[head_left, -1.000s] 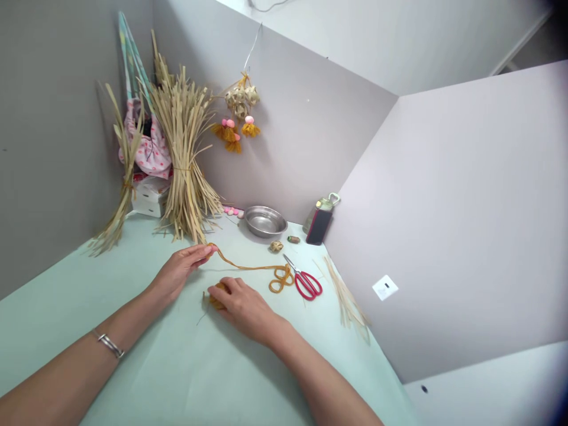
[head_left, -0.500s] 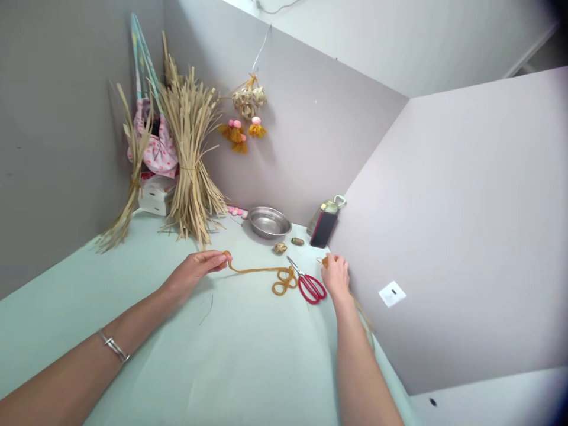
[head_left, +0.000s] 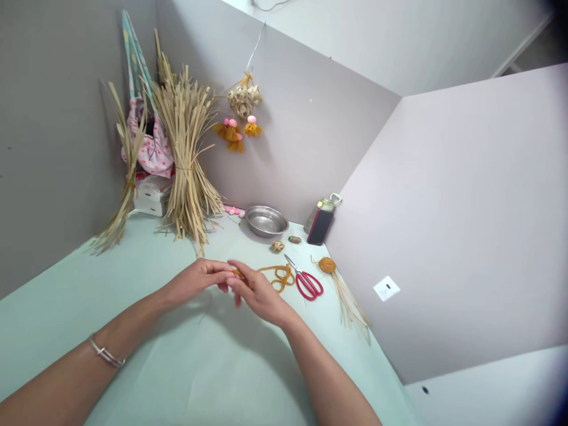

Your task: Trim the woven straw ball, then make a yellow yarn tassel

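Orange yarn (head_left: 271, 268) sideways, looped end toward red scissors (head_left: 307, 284)

No readable text, labels, brands, numbers or signs on anything in view.

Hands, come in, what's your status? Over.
Left hand pinching yarn. Right hand against left fingertips, grip unclear. Scissors beside yarn loops, not blocking hands. Ball farther right.
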Demonstrator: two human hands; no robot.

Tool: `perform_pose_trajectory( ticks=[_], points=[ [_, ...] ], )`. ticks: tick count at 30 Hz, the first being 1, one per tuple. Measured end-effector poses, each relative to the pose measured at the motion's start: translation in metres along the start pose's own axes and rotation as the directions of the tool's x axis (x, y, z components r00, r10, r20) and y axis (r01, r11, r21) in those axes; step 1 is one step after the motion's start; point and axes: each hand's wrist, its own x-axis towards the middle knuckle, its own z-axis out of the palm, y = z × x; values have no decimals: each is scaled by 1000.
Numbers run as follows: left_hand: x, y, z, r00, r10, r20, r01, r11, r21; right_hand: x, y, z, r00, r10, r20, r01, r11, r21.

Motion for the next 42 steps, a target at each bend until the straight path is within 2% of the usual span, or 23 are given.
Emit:
perform_pose_trajectory(
  ticks=[2,3,5,8,11,15,18,20,22,28,30,32,33,35,37,38,39,40,41,42],
  points=[
    [0,1,-12,996,-9,-91,-6,986,-166,-2,3,-8,996,74,40,-75,997,22],
    [-1,1,-19,988,-23,-155,-24,953,-301,-4,6,-17,994,110,13,-111,993,45],
    [-1,1,-36,959,-66,-276,-117,794,-596,-8,14,-42,985,165,-57,-154,976,156],
    [-2,3,-59,900,-85,-428,-271,660,-701,-18,24,-79,976,162,-145,-94,916,389],
    [-4,7,-76,822,-144,-550,-388,566,-728,-31,33,-108,957,156,-246,2,840,542],
    [-8,10,-92,711,-222,-667,-516,480,-709,-46,45,-135,915,125,-384,125,816,565],
    [-12,10,-103,640,-263,-722,-589,436,-680,-55,50,-151,848,73,-525,164,906,390],
    [-15,8,-109,595,-288,-751,-628,417,-657,-62,51,-159,797,28,-603,130,968,216],
    [-18,6,-115,553,-309,-774,-658,408,-633,-68,52,-166,763,2,-646,93,989,114],
    [-30,4,-127,440,-362,-822,-686,455,-568,-84,61,-188,719,3,-695,35,999,41],
    [-31,7,-127,420,-352,-837,-679,490,-547,-86,62,-191,702,6,-712,43,998,51],
    [-26,11,-119,438,-312,-843,-662,521,-538,-83,58,-189,713,35,-701,67,991,117],
    [-22,13,-111,468,-284,-837,-647,535,-543,-79,55,-185,731,56,-680,74,984,160],
    [-12,14,-85,592,-231,-772,-567,561,-603,-68,46,-169,792,106,-601,49,971,236],
    [-3,13,-49,763,-191,-618,-405,604,-686,-54,35,-144,842,146,-519,-10,966,257],
    [-1,12,-28,831,-181,-526,-310,634,-709,-46,29,-128,870,170,-463,-49,964,261],
    [1,9,-8,883,-174,-436,-223,661,-717,-39,22,-110,901,199,-386,-105,962,250],
    [2,7,10,917,-169,-363,-155,687,-710,-32,16,-92,939,229,-256,-189,967,173],
    [1,4,26,946,-155,-286,-89,722,-686,-27,9,-75,965,227,-134,-217,973,80],
    [0,1,39,971,-107,-212,-42,801,-597,-22,3,-59,981,192,-40,-192,981,21]
  ],
)
